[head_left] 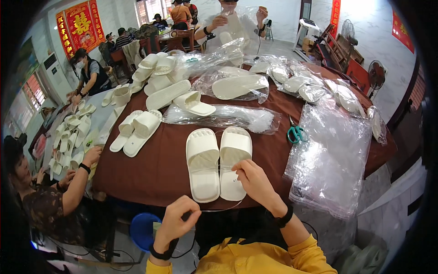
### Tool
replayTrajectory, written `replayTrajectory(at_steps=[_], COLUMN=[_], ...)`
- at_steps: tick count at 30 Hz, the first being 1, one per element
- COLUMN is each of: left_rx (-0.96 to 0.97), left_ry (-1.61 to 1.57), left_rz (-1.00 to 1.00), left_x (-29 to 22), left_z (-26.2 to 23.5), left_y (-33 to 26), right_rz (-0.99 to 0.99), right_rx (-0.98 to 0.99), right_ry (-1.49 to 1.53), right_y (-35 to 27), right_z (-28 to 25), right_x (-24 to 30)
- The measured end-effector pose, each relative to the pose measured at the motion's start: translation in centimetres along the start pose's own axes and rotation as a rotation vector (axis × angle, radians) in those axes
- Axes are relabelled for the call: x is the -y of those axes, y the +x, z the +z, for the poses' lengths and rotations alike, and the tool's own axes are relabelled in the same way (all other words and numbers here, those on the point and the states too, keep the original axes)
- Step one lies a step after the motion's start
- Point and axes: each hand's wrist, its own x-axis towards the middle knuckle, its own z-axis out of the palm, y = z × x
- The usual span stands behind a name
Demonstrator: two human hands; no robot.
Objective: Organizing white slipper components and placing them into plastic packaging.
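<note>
The left hand [175, 219] hung just off the near edge of the brown-clothed bench [159, 169], its fingers curled together, pinched on the lower rim of a thin clear plastic bag [219, 208] that was barely visible. Just beyond and to the right of it lay a pair of white foam slippers [218, 162], side by side, toes pointing away. The right hand [255, 182] rested on the heel end of the right slipper, fingers bent and closed against it and the bag's film. Farther right of that hand, green-handled scissors [295, 134] lay on the cloth, and beyond them a stack of clear plastic bags [331, 155] draped over the bench edge.
</note>
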Motion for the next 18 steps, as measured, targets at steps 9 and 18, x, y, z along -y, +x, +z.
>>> replayTrajectory(at_steps=[9,18], left_rx=[-0.074,-0.140], left_ry=[0.094,0.325], left_rz=[-0.008,0.106], left_x=[3.9,5.8], left_z=[0.3,2.5], left_y=[4.5,8.3], right_rz=[0.002,0.066], right_rx=[-0.049,-0.074], right_ry=[-0.490,-0.282], right_y=[1.8,3.4], right_z=[2.7,-1.6], right_x=[1.0,2.3])
